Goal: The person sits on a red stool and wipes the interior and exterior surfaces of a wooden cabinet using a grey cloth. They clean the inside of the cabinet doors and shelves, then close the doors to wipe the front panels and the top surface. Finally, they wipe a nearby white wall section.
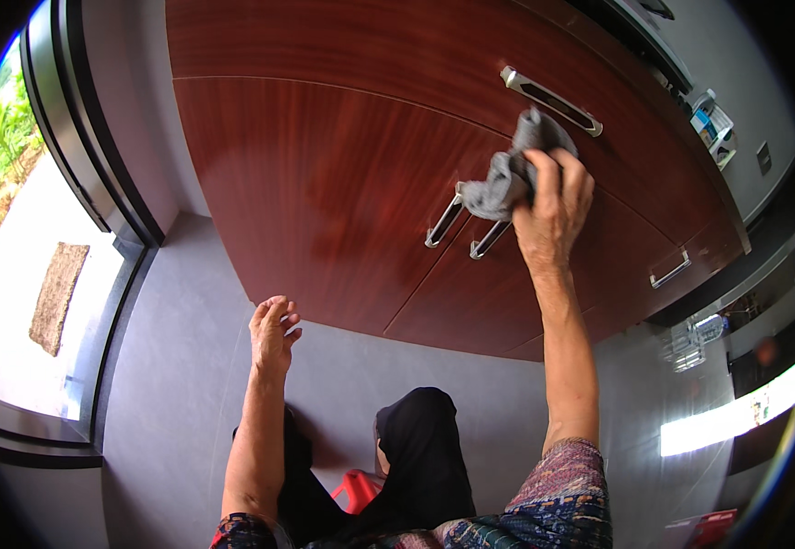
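My right hand (551, 203) grips a crumpled grey cloth (505, 183) against the front of a glossy red-brown wooden cabinet (315, 174). The cloth lies between the long drawer handle (553, 101) above and two upright door handles below, covering the top of the right door handle (491, 240). Close beside the cloth is the left door handle (444, 220). Held low near the cabinet's bottom left corner, my left hand (274, 329) has loosely bent fingers, apart from each other, and nothing in it.
An open doorway at the left has a dark frame (132, 220) and a brown mat (59, 297) outside. Something red (357, 490) sits on the grey floor (178, 366) by my legs. At the right are another handle (670, 269) and small items (710, 119) on the top.
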The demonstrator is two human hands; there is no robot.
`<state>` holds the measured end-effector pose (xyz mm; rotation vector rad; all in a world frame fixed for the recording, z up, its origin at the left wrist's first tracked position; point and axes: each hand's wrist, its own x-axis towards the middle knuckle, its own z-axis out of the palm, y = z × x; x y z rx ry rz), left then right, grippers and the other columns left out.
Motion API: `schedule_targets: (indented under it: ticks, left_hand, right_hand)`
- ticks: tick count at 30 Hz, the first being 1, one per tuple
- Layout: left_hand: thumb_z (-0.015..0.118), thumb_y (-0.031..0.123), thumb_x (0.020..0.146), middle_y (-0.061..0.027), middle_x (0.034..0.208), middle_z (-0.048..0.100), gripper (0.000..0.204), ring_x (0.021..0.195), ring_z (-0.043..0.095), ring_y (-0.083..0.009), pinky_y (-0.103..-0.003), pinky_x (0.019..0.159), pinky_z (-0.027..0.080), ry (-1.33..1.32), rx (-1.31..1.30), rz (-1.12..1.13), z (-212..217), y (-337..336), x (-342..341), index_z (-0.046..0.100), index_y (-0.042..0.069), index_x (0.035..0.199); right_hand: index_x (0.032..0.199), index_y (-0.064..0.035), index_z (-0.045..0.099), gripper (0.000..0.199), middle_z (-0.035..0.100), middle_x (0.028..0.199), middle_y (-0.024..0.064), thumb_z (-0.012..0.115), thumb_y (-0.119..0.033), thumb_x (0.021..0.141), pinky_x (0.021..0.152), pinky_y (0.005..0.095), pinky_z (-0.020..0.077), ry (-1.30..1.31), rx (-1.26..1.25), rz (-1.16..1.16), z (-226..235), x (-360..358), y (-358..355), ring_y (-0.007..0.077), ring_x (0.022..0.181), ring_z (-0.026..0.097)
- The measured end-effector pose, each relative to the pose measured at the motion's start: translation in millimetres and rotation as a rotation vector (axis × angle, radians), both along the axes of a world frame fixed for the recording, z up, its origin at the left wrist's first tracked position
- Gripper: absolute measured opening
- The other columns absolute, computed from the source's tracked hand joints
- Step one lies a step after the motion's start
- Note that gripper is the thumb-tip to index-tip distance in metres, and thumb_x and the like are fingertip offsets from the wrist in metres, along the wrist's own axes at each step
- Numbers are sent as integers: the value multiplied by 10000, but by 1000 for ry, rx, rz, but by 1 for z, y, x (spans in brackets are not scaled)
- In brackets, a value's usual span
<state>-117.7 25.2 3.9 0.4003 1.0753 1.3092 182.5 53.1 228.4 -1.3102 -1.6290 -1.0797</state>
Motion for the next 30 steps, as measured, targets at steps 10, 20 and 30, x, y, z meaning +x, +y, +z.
schedule_targets:
  ticks: [10, 20, 30]
  left_hand:
    - [596, 220, 838, 27, 808, 576, 140, 702, 522, -87, -277, 625, 416, -3, 7, -54, -2, 4, 16, 522, 142, 927]
    - [605, 214, 833, 18, 803, 582, 138, 685, 538, -89, -258, 589, 432, 29, -19, -72, -5, 6, 28, 529, 132, 914]
    - [582, 229, 858, 17, 808, 573, 103, 761, 529, -120, -278, 653, 411, 19, -34, -83, 1, 7, 18, 541, 140, 891]
  right_hand:
    - [1038, -45, 487, 286, 471, 1024, 162, 586, -124, 781, 755, 479, 456, 286, 27, -369, -108, 103, -32, 380, 955, 479]
    - [1024, 6, 447, 417, 475, 997, 176, 652, -78, 671, 836, 494, 350, 746, -35, -285, -237, -12, 14, 349, 967, 434]
    - [925, -49, 448, 194, 461, 833, 117, 469, -175, 779, 585, 351, 368, 1819, -197, -31, -379, -115, 69, 246, 680, 427]
